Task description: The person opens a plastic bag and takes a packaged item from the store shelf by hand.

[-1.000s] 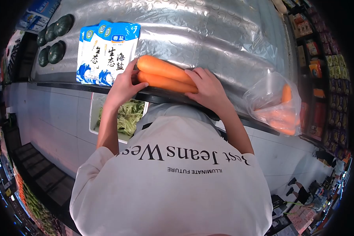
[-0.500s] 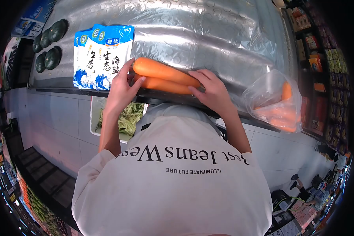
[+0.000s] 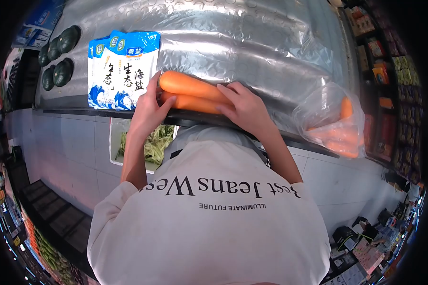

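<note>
Two large orange carrots lie side by side along the front edge of the foil-covered counter, an upper carrot and a lower carrot. My left hand grips their left ends, its thumb on the lower one and its fingers around behind. At the other ends, my right hand is closed over both carrots, hiding their tips. Blue-and-white salt packets overlap on the counter just beyond my left hand. To the right, a clear plastic bag holds more carrots.
Several dark green squashes sit at the counter's left end. Silver foil covers the counter. Below its edge, a white box holds leafy scraps. Packaged goods fill shelves at right.
My right hand has shifted slightly left along the carrots, covering more of their right ends. My left hand stays at the left ends, and the carrots have barely moved.
</note>
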{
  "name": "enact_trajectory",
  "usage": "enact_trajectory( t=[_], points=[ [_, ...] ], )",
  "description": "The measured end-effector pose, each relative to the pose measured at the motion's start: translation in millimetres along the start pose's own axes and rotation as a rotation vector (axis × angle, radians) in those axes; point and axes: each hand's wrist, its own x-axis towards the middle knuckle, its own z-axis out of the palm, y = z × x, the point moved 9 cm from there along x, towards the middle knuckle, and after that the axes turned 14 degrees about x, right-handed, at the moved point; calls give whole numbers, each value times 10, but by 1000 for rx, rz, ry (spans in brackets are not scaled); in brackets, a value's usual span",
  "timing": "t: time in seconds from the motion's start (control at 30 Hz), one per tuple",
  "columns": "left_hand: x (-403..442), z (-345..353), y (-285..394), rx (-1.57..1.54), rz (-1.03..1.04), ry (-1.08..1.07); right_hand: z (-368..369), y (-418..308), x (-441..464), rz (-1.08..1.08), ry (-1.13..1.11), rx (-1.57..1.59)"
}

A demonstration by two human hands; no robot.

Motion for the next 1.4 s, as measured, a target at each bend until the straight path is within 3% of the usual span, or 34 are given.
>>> enact_trajectory(
  t=[0.07,0.17,0.27,0.43,0.5,0.57,0.67,0.8,0.87,0.97,1.27,1.4],
  points=[
    [-12,5,21,3,-37,-25,-39,0,-7,-7,28,9],
    [-29,-49,-16,-101,-37,116,-198,-67,-43,-38,137,23],
    [-92,-270,206,189,112,316,-504,-71,-215,8,305,50],
    [-239,-432,633,138,404,593,-1368,-225,-670,61,511,-168],
    [-213,-415,806,83,454,625,-1670,-187,-796,203,629,-193],
    [-156,-268,1157,-17,596,549,-1868,-66,-954,372,685,-205],
    [-150,66,1872,-177,880,353,-1960,157,-1130,446,598,-421],
    [-257,683,2803,-499,1066,-103,-2110,100,-1240,429,729,-621],
    [-222,1060,3116,-525,1040,-268,-2216,169,-1357,449,866,-625],
    [75,1798,3380,-827,581,-643,-2313,396,-1481,496,914,-596],
    [249,2333,3338,-1017,145,-985,-2377,621,-1539,455,895,-760],
    [246,2375,3269,-1114,-30,-1145,-2311,434,-1532,412,908,-674]
  ],
)
